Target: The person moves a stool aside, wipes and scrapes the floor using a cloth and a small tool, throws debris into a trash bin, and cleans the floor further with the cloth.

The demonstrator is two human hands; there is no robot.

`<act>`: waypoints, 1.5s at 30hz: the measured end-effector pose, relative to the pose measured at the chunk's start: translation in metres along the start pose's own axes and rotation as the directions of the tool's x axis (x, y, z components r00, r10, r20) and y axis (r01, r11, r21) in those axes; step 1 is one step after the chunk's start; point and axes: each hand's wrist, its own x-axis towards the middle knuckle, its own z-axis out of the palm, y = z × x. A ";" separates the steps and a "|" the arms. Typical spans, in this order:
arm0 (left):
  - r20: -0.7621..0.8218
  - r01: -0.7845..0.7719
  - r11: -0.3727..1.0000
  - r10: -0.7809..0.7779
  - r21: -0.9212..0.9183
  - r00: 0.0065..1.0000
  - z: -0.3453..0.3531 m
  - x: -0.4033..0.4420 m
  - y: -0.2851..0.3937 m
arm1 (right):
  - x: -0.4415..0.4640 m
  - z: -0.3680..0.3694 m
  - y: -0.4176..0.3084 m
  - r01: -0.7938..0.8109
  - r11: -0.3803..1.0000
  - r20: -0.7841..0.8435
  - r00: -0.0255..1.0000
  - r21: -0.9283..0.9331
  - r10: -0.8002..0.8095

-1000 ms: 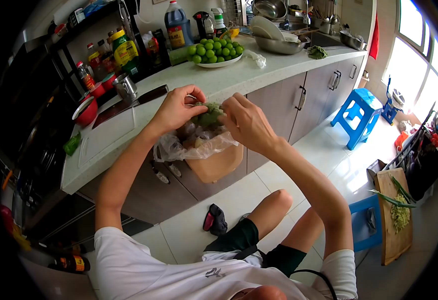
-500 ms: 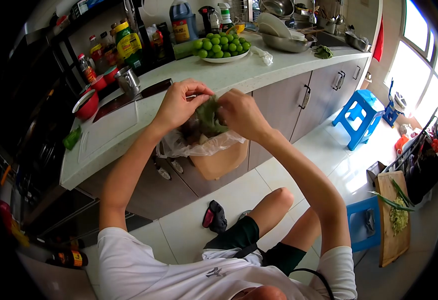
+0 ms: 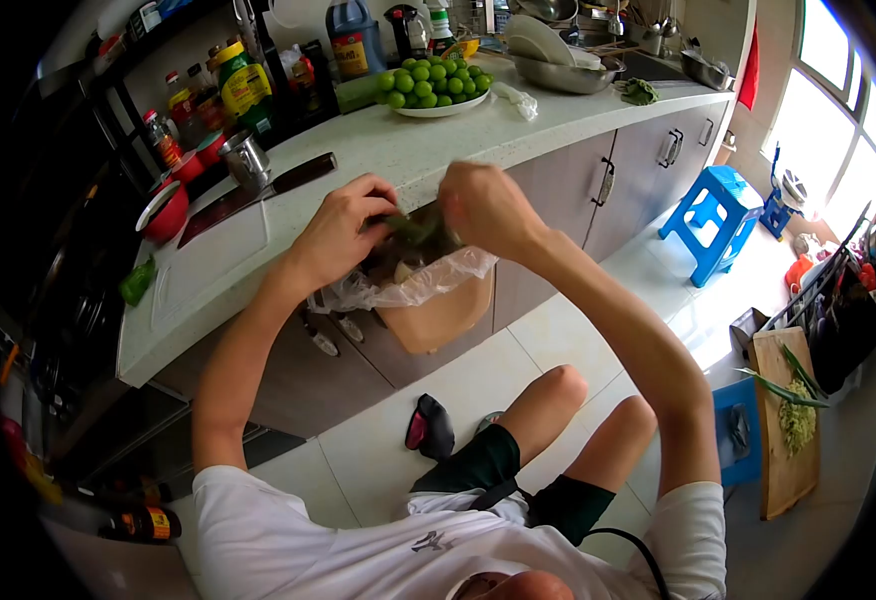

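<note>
Over a tan bin [image 3: 440, 318] lined with a clear plastic bag [image 3: 428, 280], both hands are raised side by side. My left hand [image 3: 350, 228] has its fingers closed on a dark green leafy piece [image 3: 410, 232], which hangs over the bin's opening. My right hand [image 3: 488, 205] is closed at the right of the leafy piece; its fingertips are hidden, so what it holds cannot be made out. Scraps lie inside the bag below the hands.
Behind the bin runs a counter [image 3: 358, 150] with a cleaver [image 3: 258, 195], a white board [image 3: 213, 265] and a plate of green fruit [image 3: 443, 108]. A blue stool [image 3: 715, 222] and a wooden board [image 3: 786, 440] with chopped greens are at the right.
The leafy piece has moved lower towards the bin and looks darker and blurred. My hands have spread slightly apart, the left one lower. The view has shifted a little.
</note>
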 end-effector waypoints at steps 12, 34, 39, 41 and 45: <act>-0.213 0.181 0.982 -0.165 0.057 0.963 0.003 -0.008 0.000 | 0.013 0.006 0.012 -0.109 0.991 0.069 0.991 -0.079 0.115; -0.092 0.305 0.891 -0.354 -0.338 0.931 -0.005 -0.008 -0.006 | 0.026 -0.012 -0.002 -0.326 0.926 -0.099 0.932 0.189 0.348; -0.242 0.232 0.970 -0.244 -0.077 0.939 -0.017 -0.017 -0.020 | 0.024 -0.021 0.014 -0.261 0.950 -0.215 0.931 0.170 0.294; -0.242 0.316 0.943 -0.333 -0.108 0.911 -0.026 -0.016 -0.014 | 0.025 -0.026 0.015 -0.280 0.942 -0.219 0.923 0.184 0.317; -0.300 0.303 0.865 -0.436 -0.401 0.848 -0.025 -0.013 -0.018 | 0.033 -0.027 0.013 -0.346 0.875 -0.211 0.878 0.340 0.429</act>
